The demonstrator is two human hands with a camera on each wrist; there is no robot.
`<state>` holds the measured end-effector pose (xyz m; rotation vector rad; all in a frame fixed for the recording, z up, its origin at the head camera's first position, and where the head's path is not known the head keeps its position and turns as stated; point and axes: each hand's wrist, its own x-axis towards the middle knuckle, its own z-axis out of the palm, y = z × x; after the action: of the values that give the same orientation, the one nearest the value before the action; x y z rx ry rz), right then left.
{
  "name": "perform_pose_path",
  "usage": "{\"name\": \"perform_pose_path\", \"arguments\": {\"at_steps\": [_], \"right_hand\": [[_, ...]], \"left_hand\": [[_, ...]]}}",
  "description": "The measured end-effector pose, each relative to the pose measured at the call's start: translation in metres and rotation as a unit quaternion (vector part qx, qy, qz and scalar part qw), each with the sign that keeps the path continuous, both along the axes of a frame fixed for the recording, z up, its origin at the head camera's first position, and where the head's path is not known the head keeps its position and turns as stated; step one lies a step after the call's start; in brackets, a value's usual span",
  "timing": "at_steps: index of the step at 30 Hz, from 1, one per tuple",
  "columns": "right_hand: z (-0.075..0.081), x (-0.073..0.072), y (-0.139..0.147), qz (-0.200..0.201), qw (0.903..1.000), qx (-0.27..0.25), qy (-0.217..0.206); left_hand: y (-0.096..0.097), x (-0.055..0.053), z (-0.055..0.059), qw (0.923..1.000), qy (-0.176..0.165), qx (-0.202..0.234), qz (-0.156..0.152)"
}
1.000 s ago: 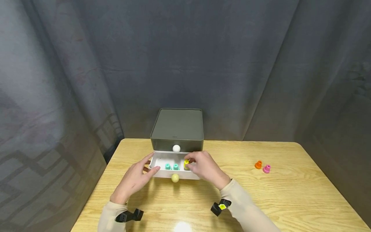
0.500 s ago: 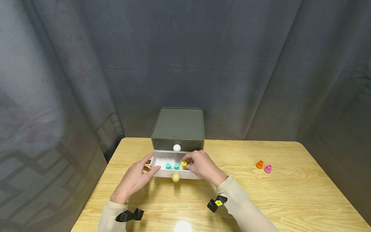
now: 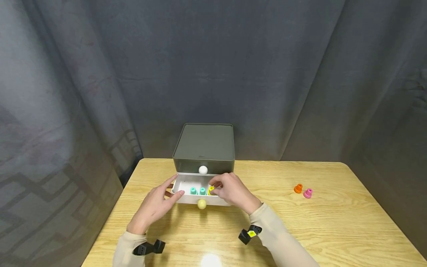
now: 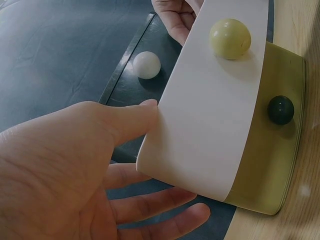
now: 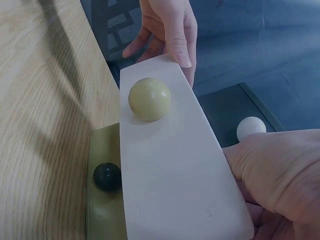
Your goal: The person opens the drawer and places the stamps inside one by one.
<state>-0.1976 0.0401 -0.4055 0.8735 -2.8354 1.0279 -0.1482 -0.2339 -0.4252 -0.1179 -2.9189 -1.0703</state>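
- As the left hand [image 3: 155,207] lies spread around the left corner of the drawer [image 3: 189,200], seemingly steadying it, the right hand [image 3: 233,191] pinches the yellow peg [image 3: 211,190] inside, perhaps keeping it upright.
- Along the drawer's inner front: two teal pegs [image 3: 193,191].
- Well right of the drawer: pink peg [image 3: 308,193], orange peg [image 3: 298,188].
- Behind the drawer: box [image 3: 204,142].

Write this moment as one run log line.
Left hand: touching white rectangular drawer; Right hand: pinching yellow conical piece; Inside: two turquoise conical pieces

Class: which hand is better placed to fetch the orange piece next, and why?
Probably the right hand, once it leaves the yellow piece: it is nearer the orange piece. The left hand is farther, touching the white drawer.
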Motion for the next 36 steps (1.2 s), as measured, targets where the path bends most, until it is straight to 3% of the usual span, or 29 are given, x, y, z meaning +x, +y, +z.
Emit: {"name": "perform_pose_path", "arguments": {"at_steps": [9,18,36], "right_hand": [[-0.002,0.002,0.004,-0.005,0.9954,-0.089,-0.034],[0.006,0.006,0.015,-0.067,0.9828,-0.172,-0.017],[-0.018,0.022,0.070,-0.208,0.9385,-0.276,-0.004]], "left_hand": [[-0.002,0.000,0.001,1.0000,-0.001,-0.003,0.001],[-0.003,0.001,0.003,0.9999,-0.003,-0.010,0.001],[0.001,0.002,0.006,0.9992,0.028,-0.027,0.004]]}}
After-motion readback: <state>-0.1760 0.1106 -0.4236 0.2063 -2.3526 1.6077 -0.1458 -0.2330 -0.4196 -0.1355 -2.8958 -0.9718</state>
